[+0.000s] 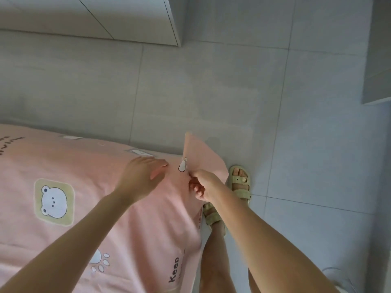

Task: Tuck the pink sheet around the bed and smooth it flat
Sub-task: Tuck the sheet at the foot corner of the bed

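Standing on a grey tiled floor (232,85), a person works at the pink sheet (63,166), which lies spread over the bed at lower left, printed with bear faces and paw marks. The left hand (141,176) lies over the cloth near the corner, fingers straight, while the right hand (203,185) pinches the sheet's corner flap (201,153), raised off the bed edge. Pale green sandals (240,182) stand just beside that corner.

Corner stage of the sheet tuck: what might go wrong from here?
1. The right hand pinches only the raised corner of the pink sheet; it might slip free before tucking.
2. The left hand lies flat beside that corner; pulling against it may bunch fabric into creases.
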Motion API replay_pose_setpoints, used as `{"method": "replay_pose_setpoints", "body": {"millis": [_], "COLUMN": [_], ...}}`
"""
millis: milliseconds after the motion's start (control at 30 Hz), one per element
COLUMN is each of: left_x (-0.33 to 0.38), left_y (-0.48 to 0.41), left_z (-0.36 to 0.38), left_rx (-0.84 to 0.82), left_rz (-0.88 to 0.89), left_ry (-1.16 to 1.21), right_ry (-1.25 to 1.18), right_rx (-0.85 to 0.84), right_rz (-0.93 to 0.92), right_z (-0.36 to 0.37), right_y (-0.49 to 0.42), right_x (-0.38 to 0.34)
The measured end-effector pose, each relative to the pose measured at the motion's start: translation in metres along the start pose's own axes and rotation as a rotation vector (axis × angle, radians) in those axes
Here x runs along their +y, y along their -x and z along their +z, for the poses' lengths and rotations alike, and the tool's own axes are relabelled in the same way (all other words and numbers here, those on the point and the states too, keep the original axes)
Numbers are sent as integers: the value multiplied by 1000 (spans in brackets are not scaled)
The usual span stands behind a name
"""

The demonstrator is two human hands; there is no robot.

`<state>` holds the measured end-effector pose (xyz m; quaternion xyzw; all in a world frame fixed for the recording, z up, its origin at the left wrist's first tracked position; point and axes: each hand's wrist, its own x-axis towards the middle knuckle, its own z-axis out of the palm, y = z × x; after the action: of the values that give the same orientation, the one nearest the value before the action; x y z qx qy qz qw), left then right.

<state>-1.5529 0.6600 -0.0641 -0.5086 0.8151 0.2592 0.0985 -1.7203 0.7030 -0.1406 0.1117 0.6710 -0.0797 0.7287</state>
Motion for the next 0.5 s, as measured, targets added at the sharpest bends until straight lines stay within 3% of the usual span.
{"method": "replay_pose_setpoints", "body": {"millis": [133, 300, 500], "left_x": [0, 9, 12], "left_y": [-2, -6, -21], "left_z": [-2, -8, -11], "left_rx": [-34, -78, -86], "left_rz": [22, 67, 51], "left_ry": [-12, -55, -25], "right_ry": [116, 185, 246], "right_rx": [144, 309, 411], "right_rz": [-160, -587, -739], "right_z": [-4, -32, -48], "right_y": [-1, 18, 30], "right_x": [-3, -9, -16]}}
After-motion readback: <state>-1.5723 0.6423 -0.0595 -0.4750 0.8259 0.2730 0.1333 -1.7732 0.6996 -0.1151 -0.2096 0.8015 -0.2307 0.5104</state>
